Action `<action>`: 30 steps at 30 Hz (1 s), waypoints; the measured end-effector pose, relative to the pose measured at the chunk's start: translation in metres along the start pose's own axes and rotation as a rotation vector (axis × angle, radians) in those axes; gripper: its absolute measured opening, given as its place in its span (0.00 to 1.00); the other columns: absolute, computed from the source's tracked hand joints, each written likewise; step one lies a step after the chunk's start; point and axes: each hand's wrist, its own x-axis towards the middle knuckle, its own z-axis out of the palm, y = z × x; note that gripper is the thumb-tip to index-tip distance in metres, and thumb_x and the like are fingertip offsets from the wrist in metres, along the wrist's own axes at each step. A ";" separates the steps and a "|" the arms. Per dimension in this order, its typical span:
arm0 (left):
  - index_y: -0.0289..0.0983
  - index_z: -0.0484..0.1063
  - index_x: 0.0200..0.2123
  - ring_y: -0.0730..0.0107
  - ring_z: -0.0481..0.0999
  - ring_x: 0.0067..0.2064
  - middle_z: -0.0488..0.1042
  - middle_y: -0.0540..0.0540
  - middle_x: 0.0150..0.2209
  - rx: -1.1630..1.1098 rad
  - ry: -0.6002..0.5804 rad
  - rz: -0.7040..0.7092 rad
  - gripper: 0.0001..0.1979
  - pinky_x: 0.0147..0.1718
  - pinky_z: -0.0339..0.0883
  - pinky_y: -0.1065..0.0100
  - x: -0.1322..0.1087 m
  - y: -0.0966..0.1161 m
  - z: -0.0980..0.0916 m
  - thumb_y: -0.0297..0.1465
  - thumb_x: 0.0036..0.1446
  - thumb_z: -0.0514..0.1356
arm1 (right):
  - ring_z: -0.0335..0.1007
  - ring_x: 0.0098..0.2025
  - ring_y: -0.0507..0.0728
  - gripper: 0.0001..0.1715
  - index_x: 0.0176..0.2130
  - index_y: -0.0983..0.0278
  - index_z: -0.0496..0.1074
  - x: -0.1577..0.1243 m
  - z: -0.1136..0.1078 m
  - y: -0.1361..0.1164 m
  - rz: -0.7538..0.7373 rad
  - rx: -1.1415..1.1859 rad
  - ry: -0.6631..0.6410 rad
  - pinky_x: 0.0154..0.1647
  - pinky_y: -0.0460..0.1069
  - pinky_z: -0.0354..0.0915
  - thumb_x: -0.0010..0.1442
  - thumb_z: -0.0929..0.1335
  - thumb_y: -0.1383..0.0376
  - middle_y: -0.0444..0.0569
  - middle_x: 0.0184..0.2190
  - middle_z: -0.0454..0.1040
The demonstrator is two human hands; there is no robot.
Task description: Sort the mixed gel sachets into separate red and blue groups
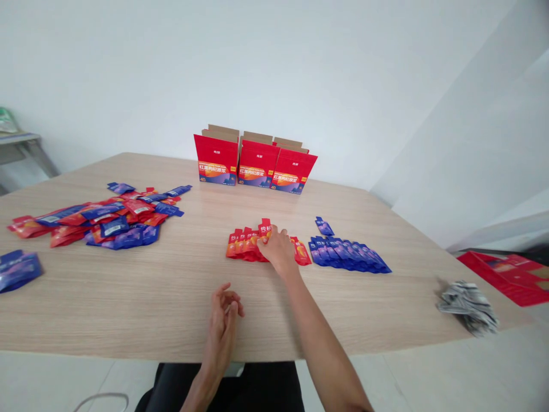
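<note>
My right hand (278, 247) reaches over a row of overlapping red pouches (245, 245), its fingers closed on one red pouch (265, 228) that sticks up above the others. Part of the row is hidden beneath that hand. Just right of it lies a fanned row of blue-purple pouches (347, 254), with a single blue pouch (325, 226) behind. Close to the table's front edge, my left hand (225, 313) is held with loosely curled fingers, some of them apart, and nothing shows in it.
Three open red cartons (257, 166) stand side by side at the back. A mixed heap of red and blue pouches (115, 217) lies left, with more blue pouches (19, 270) nearer. At right are a striped cloth (468, 306) and, beyond the table edge, a red box (506, 274).
</note>
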 end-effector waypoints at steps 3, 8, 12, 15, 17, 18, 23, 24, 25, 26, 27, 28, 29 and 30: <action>0.42 0.60 0.61 0.70 0.72 0.35 0.70 0.48 0.41 -0.015 -0.005 -0.011 0.21 0.37 0.71 0.65 0.000 0.000 0.000 0.45 0.72 0.56 | 0.70 0.63 0.69 0.36 0.69 0.69 0.63 0.016 0.002 -0.010 0.028 -0.060 -0.087 0.60 0.58 0.68 0.69 0.67 0.54 0.68 0.62 0.68; 0.42 0.60 0.61 0.70 0.72 0.34 0.70 0.48 0.41 0.003 -0.019 -0.021 0.21 0.37 0.71 0.64 0.002 -0.003 -0.002 0.44 0.72 0.56 | 0.68 0.65 0.68 0.36 0.68 0.68 0.65 0.027 0.013 -0.024 0.060 -0.097 -0.166 0.62 0.57 0.68 0.68 0.70 0.55 0.67 0.64 0.67; 0.42 0.60 0.62 0.70 0.71 0.34 0.70 0.48 0.42 -0.005 -0.040 -0.027 0.21 0.36 0.70 0.64 0.003 -0.010 -0.004 0.42 0.72 0.57 | 0.69 0.65 0.69 0.36 0.68 0.67 0.67 0.032 0.019 -0.026 0.084 -0.121 -0.186 0.61 0.57 0.69 0.66 0.71 0.55 0.68 0.65 0.67; 0.42 0.61 0.62 0.69 0.72 0.37 0.70 0.47 0.43 -0.011 -0.035 -0.038 0.20 0.36 0.70 0.65 0.002 -0.014 -0.003 0.38 0.71 0.57 | 0.69 0.65 0.69 0.35 0.67 0.69 0.68 0.033 0.021 -0.024 0.093 -0.139 -0.197 0.60 0.56 0.70 0.67 0.71 0.58 0.69 0.64 0.68; 0.41 0.62 0.62 0.68 0.72 0.38 0.70 0.46 0.43 -0.023 -0.030 -0.046 0.20 0.36 0.70 0.65 0.001 -0.015 -0.003 0.36 0.70 0.58 | 0.69 0.65 0.69 0.34 0.66 0.71 0.69 0.033 0.021 -0.023 0.101 -0.150 -0.210 0.58 0.55 0.71 0.67 0.70 0.59 0.70 0.65 0.68; 0.41 0.62 0.61 0.68 0.73 0.39 0.70 0.46 0.43 -0.031 -0.027 -0.049 0.20 0.36 0.70 0.65 0.001 -0.015 -0.002 0.36 0.69 0.58 | 0.69 0.66 0.69 0.34 0.67 0.72 0.69 0.033 0.021 -0.023 0.104 -0.155 -0.217 0.58 0.54 0.71 0.67 0.70 0.59 0.71 0.65 0.68; 0.41 0.65 0.60 0.67 0.73 0.39 0.71 0.46 0.42 -0.034 -0.022 -0.067 0.21 0.37 0.70 0.65 0.001 -0.010 -0.002 0.35 0.65 0.60 | 0.68 0.67 0.69 0.34 0.67 0.71 0.69 0.034 0.022 -0.023 0.120 -0.177 -0.245 0.57 0.53 0.71 0.68 0.69 0.58 0.70 0.67 0.66; 0.41 0.65 0.59 0.67 0.73 0.38 0.71 0.46 0.42 -0.030 -0.022 -0.069 0.21 0.37 0.69 0.65 0.001 -0.009 -0.002 0.35 0.65 0.60 | 0.68 0.67 0.69 0.34 0.67 0.70 0.69 0.034 0.022 -0.023 0.121 -0.182 -0.250 0.58 0.53 0.71 0.68 0.69 0.58 0.70 0.67 0.65; 0.41 0.65 0.59 0.67 0.73 0.38 0.71 0.46 0.42 -0.026 -0.024 -0.071 0.21 0.37 0.69 0.65 0.001 -0.008 -0.002 0.35 0.64 0.60 | 0.68 0.67 0.69 0.34 0.67 0.70 0.69 0.034 0.023 -0.022 0.121 -0.186 -0.253 0.58 0.53 0.71 0.68 0.69 0.57 0.70 0.68 0.65; 0.41 0.65 0.59 0.67 0.73 0.38 0.71 0.46 0.42 -0.022 -0.027 -0.072 0.21 0.37 0.69 0.65 0.001 -0.008 -0.002 0.34 0.64 0.60 | 0.68 0.67 0.68 0.34 0.67 0.70 0.69 0.035 0.023 -0.022 0.120 -0.190 -0.255 0.59 0.53 0.70 0.68 0.69 0.57 0.69 0.68 0.64; 0.40 0.65 0.59 0.67 0.73 0.39 0.71 0.46 0.42 -0.017 -0.032 -0.073 0.21 0.37 0.69 0.64 0.002 -0.007 -0.002 0.34 0.64 0.59 | 0.68 0.67 0.68 0.35 0.68 0.70 0.68 0.035 0.024 -0.022 0.117 -0.195 -0.256 0.59 0.53 0.70 0.69 0.69 0.55 0.69 0.69 0.64; 0.40 0.65 0.59 0.67 0.73 0.39 0.71 0.45 0.42 -0.011 -0.034 -0.073 0.20 0.37 0.70 0.64 0.002 -0.007 -0.002 0.34 0.65 0.59 | 0.68 0.67 0.68 0.36 0.68 0.70 0.68 0.035 0.024 -0.022 0.115 -0.199 -0.255 0.59 0.53 0.70 0.69 0.69 0.54 0.69 0.69 0.63; 0.40 0.65 0.59 0.67 0.73 0.39 0.71 0.45 0.43 -0.006 -0.035 -0.073 0.20 0.37 0.70 0.64 0.002 -0.007 -0.002 0.33 0.65 0.59 | 0.68 0.67 0.68 0.36 0.68 0.69 0.68 0.034 0.024 -0.022 0.112 -0.205 -0.254 0.59 0.54 0.70 0.69 0.69 0.52 0.69 0.69 0.63; 0.40 0.65 0.59 0.67 0.73 0.39 0.71 0.45 0.43 0.000 -0.034 -0.072 0.20 0.37 0.70 0.65 0.002 -0.007 -0.002 0.33 0.65 0.59 | 0.68 0.67 0.68 0.37 0.68 0.68 0.68 0.034 0.024 -0.021 0.110 -0.211 -0.252 0.59 0.54 0.70 0.69 0.68 0.51 0.68 0.69 0.63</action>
